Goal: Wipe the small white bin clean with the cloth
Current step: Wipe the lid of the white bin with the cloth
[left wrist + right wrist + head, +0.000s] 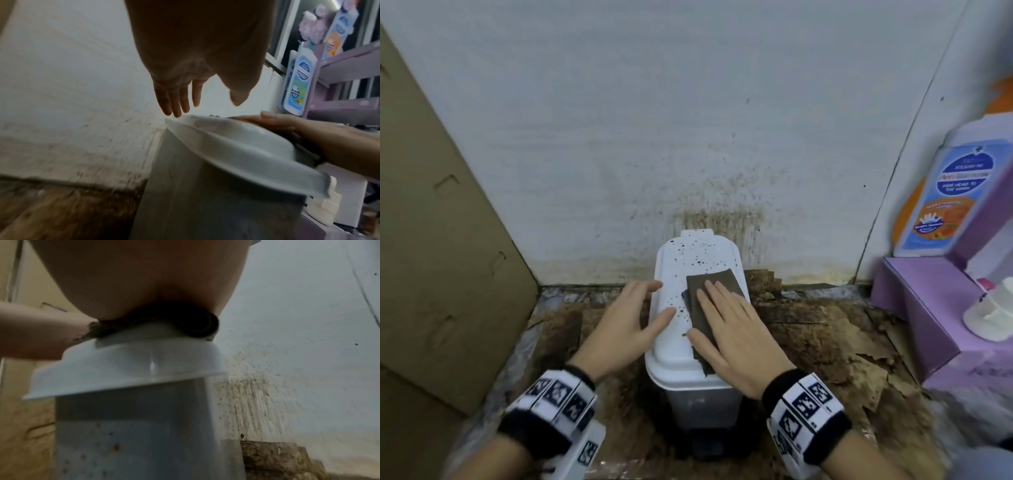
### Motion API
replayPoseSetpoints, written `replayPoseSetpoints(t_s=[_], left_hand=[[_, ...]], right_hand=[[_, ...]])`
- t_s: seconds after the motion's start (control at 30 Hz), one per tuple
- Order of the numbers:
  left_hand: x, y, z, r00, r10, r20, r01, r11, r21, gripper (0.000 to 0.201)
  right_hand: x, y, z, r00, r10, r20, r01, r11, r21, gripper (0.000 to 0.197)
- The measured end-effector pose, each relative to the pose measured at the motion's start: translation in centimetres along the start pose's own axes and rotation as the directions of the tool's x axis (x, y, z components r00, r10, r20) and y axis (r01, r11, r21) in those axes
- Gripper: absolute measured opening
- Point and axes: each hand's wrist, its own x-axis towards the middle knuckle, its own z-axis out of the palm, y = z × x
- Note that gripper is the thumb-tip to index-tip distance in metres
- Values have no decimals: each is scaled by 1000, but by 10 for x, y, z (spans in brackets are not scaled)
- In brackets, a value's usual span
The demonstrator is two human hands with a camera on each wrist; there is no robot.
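On the floor, against the foot of the stained wall (619, 137), item one: small white bin (700, 401), upright, lid (674, 349) closed, its long axis running from me toward the wall. Item two: dark cloth (700, 301), folded flat, lying on the right half of the lid with its length along that same axis. Item three: my right hand (736, 329), fingers straight and flat on the cloth, pressing it down rather than gripping it; the right wrist view shows the cloth squeezed between palm and lid. Item four: my left hand (630, 322), fingers relaxed and spread, resting against the lid's left edge and steadying the bin; it holds nothing. Condition: dark specks (688, 253) cover the lid's far end and left strip, ahead of and to the left of the cloth; the near right portion looks clean. Judgement: the coming stroke turns on this, the dirt lying wallward along the lid's long axis from the right hand, which is the nearer hand to it. Specks also show on the bin's front wall in the right wrist view, not yet wiped.
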Motion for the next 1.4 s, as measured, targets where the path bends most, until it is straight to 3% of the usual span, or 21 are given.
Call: replayPoseSetpoints(t_s=[0.13, 0.23, 0.4, 0.6, 0.8, 1.13, 1.4], left_hand=[[-33, -10, 22, 995, -89, 43, 94, 984, -152, 100], [-43, -10, 39, 995, -98, 19, 100, 971, -217, 111], [-41, -14, 50, 994, -100, -54, 79, 951, -298, 112], [-41, -20, 58, 995, -95, -23, 83, 946, -314, 117], [-42, -21, 57, 992, -120, -26, 109, 961, -255, 113], [-36, -28, 60, 996, -80, -32, 67, 957, -282, 116], [-35, -30, 66, 997, -67, -40, 51, 947, -319, 116]], right_hand=[[-10, -9, 5, 994, 101, -32, -101, 995, -3, 73], [-19, -16, 7, 987, 151, -61, -151, 989, 4, 71], [-11, -11, 2, 988, 152, -8, -151, 988, 10, 71], [28, 21, -12, 980, 111, 163, -119, 992, 36, 72], [78, 47, -22, 952, 89, 293, -62, 993, -99, 73], [143, 79, -20, 958, 80, 274, -59, 995, -86, 72], [148, 84, -16, 968, 74, 238, -66, 997, -40, 69]])
